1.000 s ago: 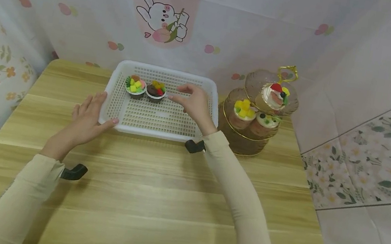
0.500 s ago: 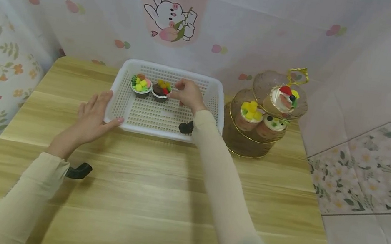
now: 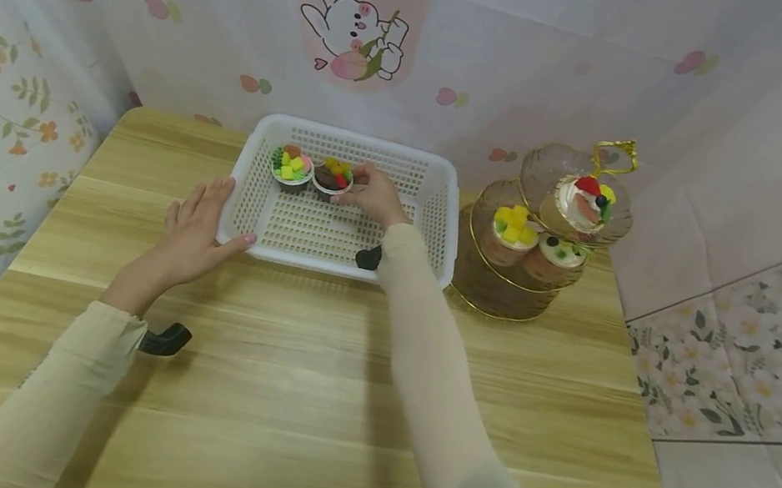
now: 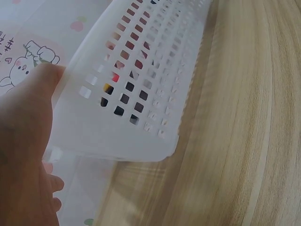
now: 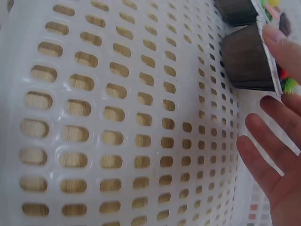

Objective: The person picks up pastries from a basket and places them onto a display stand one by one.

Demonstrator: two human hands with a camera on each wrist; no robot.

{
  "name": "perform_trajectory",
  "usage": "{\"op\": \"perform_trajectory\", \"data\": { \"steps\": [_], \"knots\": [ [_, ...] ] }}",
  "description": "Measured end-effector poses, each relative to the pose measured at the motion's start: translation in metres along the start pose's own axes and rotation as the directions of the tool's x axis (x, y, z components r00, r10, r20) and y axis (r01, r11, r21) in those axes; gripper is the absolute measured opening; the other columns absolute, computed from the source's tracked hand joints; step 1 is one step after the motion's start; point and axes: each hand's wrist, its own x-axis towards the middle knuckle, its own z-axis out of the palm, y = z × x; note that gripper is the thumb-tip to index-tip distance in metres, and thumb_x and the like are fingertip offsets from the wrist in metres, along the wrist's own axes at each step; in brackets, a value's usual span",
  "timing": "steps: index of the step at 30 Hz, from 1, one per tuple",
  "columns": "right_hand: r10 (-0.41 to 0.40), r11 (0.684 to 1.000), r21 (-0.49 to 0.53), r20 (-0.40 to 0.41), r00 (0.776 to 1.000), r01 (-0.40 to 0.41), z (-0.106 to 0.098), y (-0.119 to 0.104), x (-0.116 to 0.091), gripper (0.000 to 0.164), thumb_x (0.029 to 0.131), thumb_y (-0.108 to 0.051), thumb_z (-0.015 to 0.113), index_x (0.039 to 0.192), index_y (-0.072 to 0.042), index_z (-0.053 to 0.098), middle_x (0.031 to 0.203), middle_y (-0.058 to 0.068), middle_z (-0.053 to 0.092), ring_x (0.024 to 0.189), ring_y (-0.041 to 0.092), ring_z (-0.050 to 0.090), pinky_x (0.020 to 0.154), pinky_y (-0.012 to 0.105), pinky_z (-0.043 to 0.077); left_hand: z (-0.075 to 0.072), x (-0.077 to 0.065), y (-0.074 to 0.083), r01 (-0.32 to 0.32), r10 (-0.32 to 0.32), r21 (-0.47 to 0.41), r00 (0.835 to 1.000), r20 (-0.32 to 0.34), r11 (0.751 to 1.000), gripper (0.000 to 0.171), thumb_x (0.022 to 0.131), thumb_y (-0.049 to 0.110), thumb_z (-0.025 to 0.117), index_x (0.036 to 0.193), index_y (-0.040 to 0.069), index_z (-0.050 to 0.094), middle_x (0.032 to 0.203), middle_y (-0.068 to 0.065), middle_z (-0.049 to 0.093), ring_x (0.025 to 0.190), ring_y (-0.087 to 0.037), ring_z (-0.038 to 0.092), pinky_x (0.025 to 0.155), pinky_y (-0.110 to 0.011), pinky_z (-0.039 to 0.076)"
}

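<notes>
A white plastic basket with a perforated floor and walls stands on the table. Two toy cupcakes in dark cups sit side by side in its left half. The left cupcake has yellow, green and pink toppings; the right, chocolate-topped cupcake carries orange, red and green pieces. My right hand reaches inside and pinches the rim of the chocolate-topped cupcake between thumb and index finger; in the right wrist view its other fingers are spread. My left hand rests against the basket's left end, its thumb touching the front corner.
Right of the basket stands a tiered stand with gold rims. It holds a cupcake with a red-topped cream swirl, a yellow-topped cup and a green-dotted one. A printed curtain hangs behind the table.
My right hand has moved left and now meets the chocolate-topped cupcake's rim. The left hand stays at the basket's end. The whole head view has shifted slightly.
</notes>
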Motion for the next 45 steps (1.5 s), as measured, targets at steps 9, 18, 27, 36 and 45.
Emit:
{"op": "perform_trajectory", "data": {
  "steps": [9,18,27,36,45],
  "knots": [
    [0.036,0.999,0.005,-0.032,0.999,-0.036,0.007,-0.003,0.005,0.079,0.080,-0.027,0.083,0.147,-0.014,0.044,0.145,0.009,0.054,0.133,0.024,0.052,0.109,0.041,0.046,0.000,-0.001,0.001,-0.015,0.015,-0.019,1.000,-0.005,1.000,0.096,0.097,0.059,0.048,0.160,0.016,-0.010,0.167,-0.019,-0.007,0.153,-0.044,-0.015,0.113,-0.074,-0.011],
    [0.068,0.997,-0.018,-0.089,0.994,-0.070,0.012,0.006,0.017,0.067,0.077,-0.031,0.085,0.133,-0.016,0.052,0.132,0.005,0.060,0.119,0.021,0.058,0.099,0.036,0.051,0.000,0.000,0.003,-0.008,0.008,-0.015,1.000,-0.002,1.000,0.095,0.098,0.055,0.050,0.159,0.016,-0.010,0.168,-0.016,-0.009,0.153,-0.043,-0.015,0.113,-0.074,-0.011],
    [0.052,0.999,0.007,-0.101,0.994,-0.052,0.019,0.004,0.017,0.073,0.074,-0.033,0.087,0.132,-0.013,0.048,0.127,0.007,0.059,0.109,0.022,0.059,0.093,0.037,0.052,0.001,0.000,0.000,-0.010,0.010,-0.013,1.000,-0.007,1.000,0.095,0.097,0.057,0.049,0.160,0.016,-0.010,0.168,-0.014,-0.009,0.153,-0.043,-0.014,0.113,-0.074,-0.011],
    [0.050,0.998,0.055,-0.118,0.992,-0.044,0.021,0.002,0.017,0.060,0.076,-0.027,0.087,0.120,-0.010,0.049,0.112,0.006,0.056,0.094,0.018,0.052,0.080,0.030,0.047,0.001,0.000,-0.001,-0.008,0.008,-0.004,1.000,-0.010,1.000,0.095,0.097,0.059,0.048,0.160,0.016,-0.010,0.168,-0.015,-0.010,0.153,-0.044,-0.014,0.113,-0.074,-0.010],
    [0.034,0.994,0.104,-0.102,0.994,-0.023,0.021,0.003,0.015,0.059,0.076,-0.024,0.087,0.115,-0.009,0.046,0.102,0.005,0.053,0.089,0.018,0.051,0.076,0.028,0.043,0.001,0.001,-0.002,0.000,0.000,-0.001,1.000,-0.012,1.000,0.094,0.097,0.059,0.048,0.160,0.017,-0.009,0.167,-0.017,-0.011,0.153,-0.046,-0.014,0.114,-0.073,-0.010]
  ]
}}
